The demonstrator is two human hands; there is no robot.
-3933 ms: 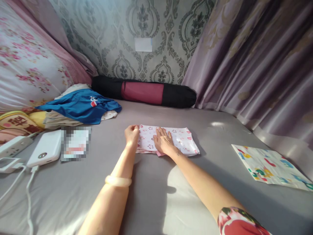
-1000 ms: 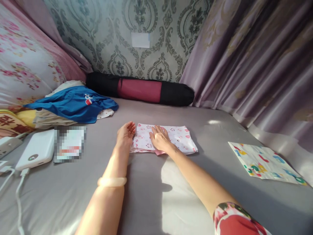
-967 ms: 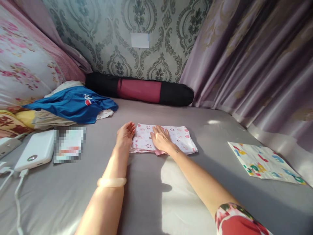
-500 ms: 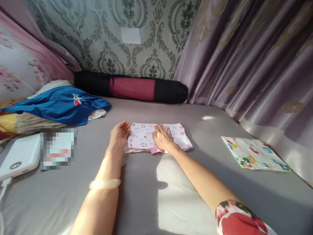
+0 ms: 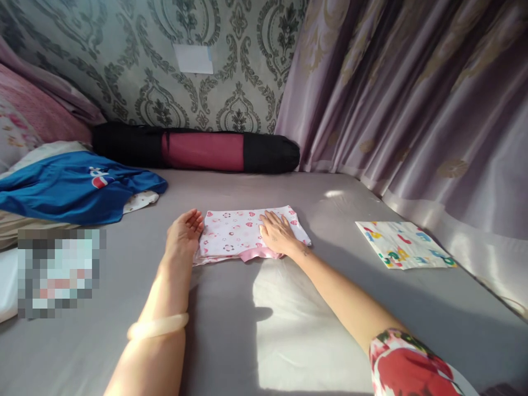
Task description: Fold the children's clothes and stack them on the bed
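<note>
A folded white cloth (image 5: 231, 234) printed with pink hearts and flowers lies flat on the grey bed sheet (image 5: 223, 308). Pink trim shows along its near edge. My right hand (image 5: 275, 232) rests palm down on the cloth's right half, fingers spread. Beside the left edge stands my left hand (image 5: 184, 232), palm turned inward and fingers slightly curled, with nothing in it. Whether it touches the cloth's edge I cannot tell. A pale bangle (image 5: 158, 326) circles my left forearm.
A multicoloured patterned cloth (image 5: 406, 245) lies at the right. Along the wall stretches a black and maroon long bag (image 5: 202, 151). A blue garment (image 5: 70, 181) is heaped at the left, near a blurred item (image 5: 66, 269) and a white device (image 5: 8, 286). Curtains (image 5: 371, 110) hang at the right.
The view has turned a little to the right, so everything sits further left. My right hand has shifted slightly toward the cloth's right side. My left hand stays by the left edge.
</note>
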